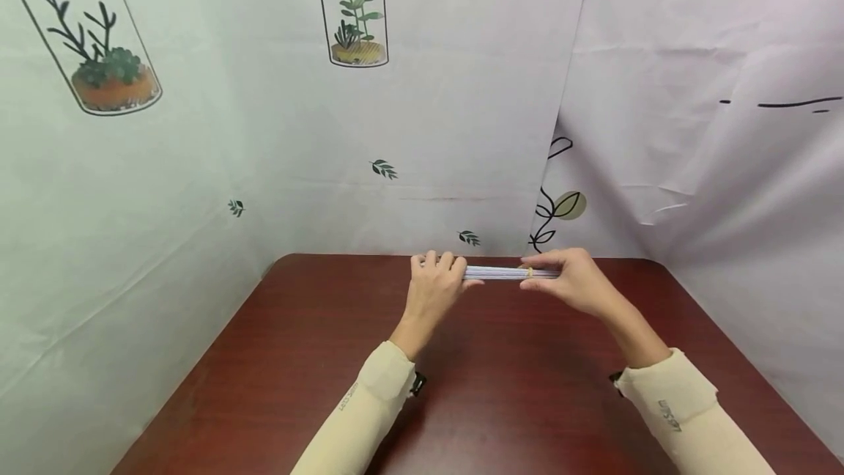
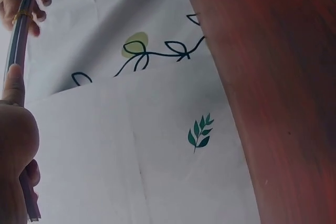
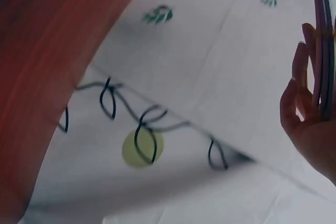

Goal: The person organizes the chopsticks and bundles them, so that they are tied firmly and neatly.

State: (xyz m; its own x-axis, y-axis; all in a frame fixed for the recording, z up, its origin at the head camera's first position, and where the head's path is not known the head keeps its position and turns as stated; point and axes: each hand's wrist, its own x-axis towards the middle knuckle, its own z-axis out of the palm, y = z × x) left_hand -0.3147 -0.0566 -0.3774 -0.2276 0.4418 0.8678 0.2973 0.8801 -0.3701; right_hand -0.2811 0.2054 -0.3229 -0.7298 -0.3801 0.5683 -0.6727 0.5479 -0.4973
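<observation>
A bundle of slim straight sticks [image 1: 494,273] is held level above the far part of the table, pale in the head view and darker in the wrist views. My left hand [image 1: 435,284] grips its left part, fingers over the top and thumb along the side. A thin yellow rubber band [image 1: 530,273] circles the bundle near its right end. Around that end my right hand [image 1: 576,281] curves, thumb below and fingers above, fingertips right at the band. In the left wrist view, the free end of the sticks [image 2: 32,217] pokes out below the left hand.
Below the hands lies a dark red-brown wooden table [image 1: 514,387] with rounded far corners. White cloth [image 1: 428,130] printed with plants hangs behind it and along both sides, close to the table's edges.
</observation>
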